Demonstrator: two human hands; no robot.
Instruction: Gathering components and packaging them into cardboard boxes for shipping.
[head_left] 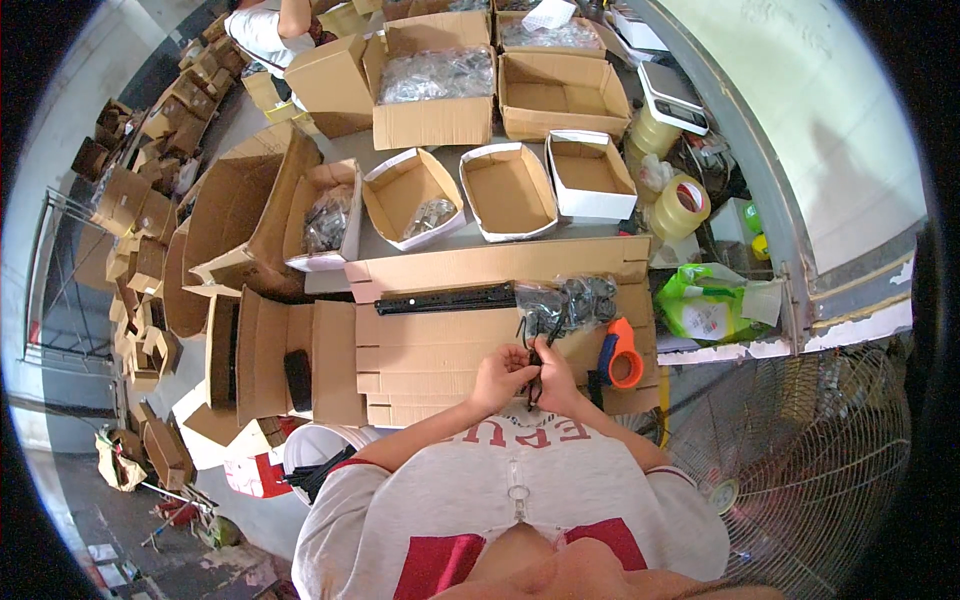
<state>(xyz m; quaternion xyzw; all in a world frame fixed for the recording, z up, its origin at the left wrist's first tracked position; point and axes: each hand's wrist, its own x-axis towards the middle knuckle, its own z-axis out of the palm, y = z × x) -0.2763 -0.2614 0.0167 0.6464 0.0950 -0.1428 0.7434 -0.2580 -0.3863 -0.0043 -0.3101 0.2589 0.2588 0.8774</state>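
Across the upper middle of the frame, open cardboard boxes (pixel 508 190) stand in rows on the worktop (pixel 470 238), some holding clear bags of small metal parts (pixel 436 74). Toward the upper right sit a weighing scale (pixel 672 96) and rolls of clear tape (pixel 679 207), with a green bag (pixel 705 303) below them. A wire fan guard (pixel 800 460) fills the lower right, and stacks of folded cartons (pixel 140 230) crowd the left edge.

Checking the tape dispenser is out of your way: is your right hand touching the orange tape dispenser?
Apart. The head view shows bare cardboard between the right hand and the orange tape dispenser.
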